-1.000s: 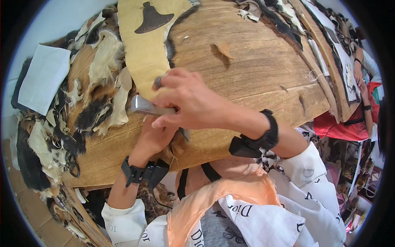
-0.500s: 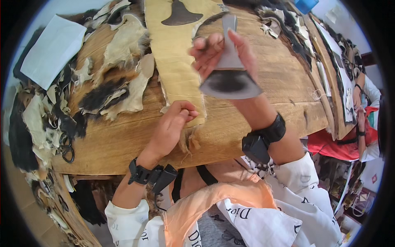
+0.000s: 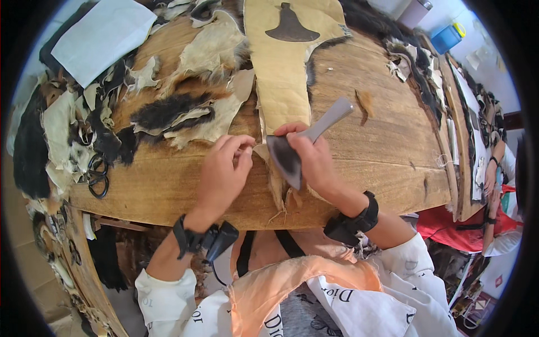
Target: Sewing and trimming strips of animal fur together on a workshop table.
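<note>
My right hand (image 3: 319, 165) is wrapped around a knife (image 3: 333, 119) with a metal handle and a wide, fan-shaped blade. The blade points down at the near end of a long yellow sheet (image 3: 283, 78), and the fingertips touch that end. Dark fur shows along the sheet's right edge. Beside the blade, my left hand (image 3: 224, 171) has its fingers curled in a pinch by the sheet's lower left corner; what they hold, if anything, is hidden. A brown tuft of fur (image 3: 276, 191) lies below the blade. Farther up the sheet rests a second dark fan-shaped blade (image 3: 291, 27).
Black and cream fur scraps (image 3: 210, 50) cover the left of the wooden table (image 3: 382, 168). Black-handled scissors (image 3: 97, 177) lie near its left edge, a white sheet (image 3: 104, 39) at the far left. A blue container (image 3: 447, 38) stands far right. Another person's hands (image 3: 492, 180) are at right.
My right hand has brought the knife down from above the table to the sheet's near end, with the blade turned. My left hand stays beside it. The view has shifted.
</note>
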The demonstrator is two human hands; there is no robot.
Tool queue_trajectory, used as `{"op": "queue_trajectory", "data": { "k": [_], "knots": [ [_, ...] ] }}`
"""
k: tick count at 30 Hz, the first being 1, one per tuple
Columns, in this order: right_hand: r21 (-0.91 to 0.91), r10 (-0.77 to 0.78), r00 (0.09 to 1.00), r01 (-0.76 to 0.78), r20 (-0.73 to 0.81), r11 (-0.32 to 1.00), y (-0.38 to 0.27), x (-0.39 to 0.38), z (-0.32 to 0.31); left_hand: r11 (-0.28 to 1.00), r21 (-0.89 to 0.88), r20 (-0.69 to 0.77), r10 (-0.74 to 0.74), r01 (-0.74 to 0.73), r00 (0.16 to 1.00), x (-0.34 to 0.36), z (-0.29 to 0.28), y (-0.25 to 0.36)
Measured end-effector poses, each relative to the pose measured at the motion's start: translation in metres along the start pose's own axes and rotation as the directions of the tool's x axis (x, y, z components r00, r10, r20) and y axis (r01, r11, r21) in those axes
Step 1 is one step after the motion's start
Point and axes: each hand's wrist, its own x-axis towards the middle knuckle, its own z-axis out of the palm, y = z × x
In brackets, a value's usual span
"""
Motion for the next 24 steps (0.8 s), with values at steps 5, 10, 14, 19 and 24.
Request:
{"op": "queue_trajectory", "data": {
  "k": [5, 10, 14, 19, 24],
  "knots": [
    [-0.421, -0.247, 0.969, 0.236, 0.031, 0.876, -0.001, -0.009, 0.009, 0.911, 0.343, 0.029, 0.233, -0.229, 0.972, 0.015, 0.007, -0.017],
    [-0.488, -0.283, 0.958, 0.265, 0.037, 0.832, -0.004, -0.006, 0.012, 0.878, 0.442, -0.012, 0.211, -0.184, 0.977, 0.014, 0.017, -0.019],
    [-0.527, -0.26, 0.965, 0.24, 0.035, 0.816, -0.001, -0.003, 0.014, 0.843, 0.478, -0.019, 0.29, -0.246, 0.957, 0.019, 0.021, -0.023],
    [-0.515, -0.336, 0.942, 0.294, 0.013, 0.805, 0.002, 0.001, 0.016, 0.846, 0.431, 0.019, 0.341, -0.315, 0.94, 0.017, 0.023, -0.026],
    [-0.56, -0.323, 0.945, 0.289, 0.04, 0.776, 0.003, -0.006, 0.016, 0.904, 0.375, -0.051, 0.241, -0.205, 0.969, 0.013, 0.02, -0.031]
  ]
}}
